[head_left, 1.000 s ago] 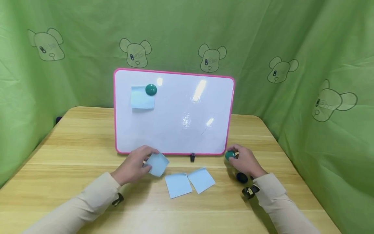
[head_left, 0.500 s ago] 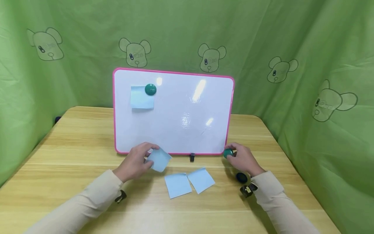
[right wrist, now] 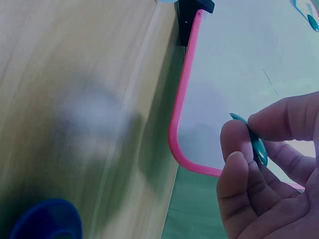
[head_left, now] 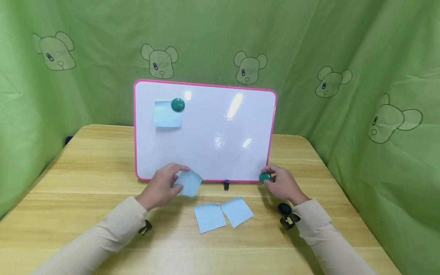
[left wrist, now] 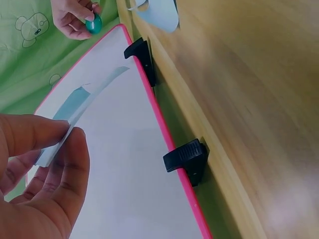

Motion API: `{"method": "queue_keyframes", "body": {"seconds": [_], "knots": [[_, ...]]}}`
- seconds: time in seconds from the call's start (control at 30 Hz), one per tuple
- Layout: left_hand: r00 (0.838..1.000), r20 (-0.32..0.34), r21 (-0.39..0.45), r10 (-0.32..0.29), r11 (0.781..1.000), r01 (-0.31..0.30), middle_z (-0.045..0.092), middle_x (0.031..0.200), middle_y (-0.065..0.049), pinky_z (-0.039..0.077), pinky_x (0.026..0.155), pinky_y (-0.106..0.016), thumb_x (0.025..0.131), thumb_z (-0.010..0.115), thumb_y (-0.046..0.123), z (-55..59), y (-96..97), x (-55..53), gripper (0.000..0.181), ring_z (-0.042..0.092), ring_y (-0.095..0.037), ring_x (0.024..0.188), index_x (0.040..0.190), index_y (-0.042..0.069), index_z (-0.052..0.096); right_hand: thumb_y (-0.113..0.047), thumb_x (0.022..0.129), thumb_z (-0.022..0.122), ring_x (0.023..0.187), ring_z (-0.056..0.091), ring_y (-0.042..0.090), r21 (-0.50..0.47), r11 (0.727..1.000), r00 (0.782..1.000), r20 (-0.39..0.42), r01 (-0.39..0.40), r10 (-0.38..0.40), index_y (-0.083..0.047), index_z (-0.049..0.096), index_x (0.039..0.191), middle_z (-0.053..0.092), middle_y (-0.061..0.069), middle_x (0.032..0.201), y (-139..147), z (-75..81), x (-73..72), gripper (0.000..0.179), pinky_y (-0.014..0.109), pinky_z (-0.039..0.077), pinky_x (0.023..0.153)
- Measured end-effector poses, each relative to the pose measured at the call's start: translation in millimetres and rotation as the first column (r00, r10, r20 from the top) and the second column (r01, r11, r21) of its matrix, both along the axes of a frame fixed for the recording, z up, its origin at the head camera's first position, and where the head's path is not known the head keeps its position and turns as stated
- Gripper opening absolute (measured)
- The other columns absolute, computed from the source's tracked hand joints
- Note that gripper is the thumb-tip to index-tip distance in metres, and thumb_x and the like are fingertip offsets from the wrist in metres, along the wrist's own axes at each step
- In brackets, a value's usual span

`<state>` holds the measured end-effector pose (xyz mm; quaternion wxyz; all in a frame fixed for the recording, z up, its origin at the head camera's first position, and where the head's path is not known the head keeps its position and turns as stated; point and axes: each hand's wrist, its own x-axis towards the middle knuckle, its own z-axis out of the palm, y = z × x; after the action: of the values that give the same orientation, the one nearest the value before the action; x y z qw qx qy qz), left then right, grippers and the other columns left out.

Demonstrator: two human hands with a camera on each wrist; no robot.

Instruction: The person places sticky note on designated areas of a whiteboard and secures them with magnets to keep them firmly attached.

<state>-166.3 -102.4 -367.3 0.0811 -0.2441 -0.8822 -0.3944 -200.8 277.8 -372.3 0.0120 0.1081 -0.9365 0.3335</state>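
My left hand [head_left: 160, 186] pinches a light blue sticky note [head_left: 190, 182] between thumb and fingers, just in front of the lower edge of a pink-framed whiteboard [head_left: 206, 152]. In the left wrist view the held note [left wrist: 99, 92] is seen nearly edge-on. A round green magnet [head_left: 265, 177] is pinched by my right hand [head_left: 284, 185] near the board's lower right corner. Another green magnet [head_left: 178, 105] sits over the top right corner of a blue note [head_left: 166, 116] on the board's upper left. Two more blue notes, one left [head_left: 209, 217] and one right [head_left: 237, 212], lie on the table.
A dark blue round magnet [head_left: 284, 208] lies on the wooden table [head_left: 86, 172] by my right wrist. Black clips [left wrist: 187, 159] support the board's bottom edge. Green curtain [head_left: 206, 30] surrounds the table at the back and sides.
Both hands have risen slightly toward the board. The left carries its sticky note up and a little right; the right brings the green magnet left and up to the board's corner.
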Motion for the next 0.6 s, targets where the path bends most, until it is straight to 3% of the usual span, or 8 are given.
{"method": "queue_keyframes", "body": {"seconds": [0.6], "knots": [[1.000,-0.009,0.037,-0.005,0.999,0.006,0.058,0.119,-0.013,0.057,0.068,-0.027,0.079,0.067,-0.011,6.9,6.1,-8.0,0.043,0.064,-0.025,0.084,0.119,0.005,0.061,-0.005,0.087,0.064,0.076,0.059,0.023,0.000,1.000,1.000,-0.023,0.014,-0.014,0.000,0.062,0.110,0.063,0.017,0.108,-9.0,6.4,-5.9,0.023,0.032,0.052,0.063]]}}
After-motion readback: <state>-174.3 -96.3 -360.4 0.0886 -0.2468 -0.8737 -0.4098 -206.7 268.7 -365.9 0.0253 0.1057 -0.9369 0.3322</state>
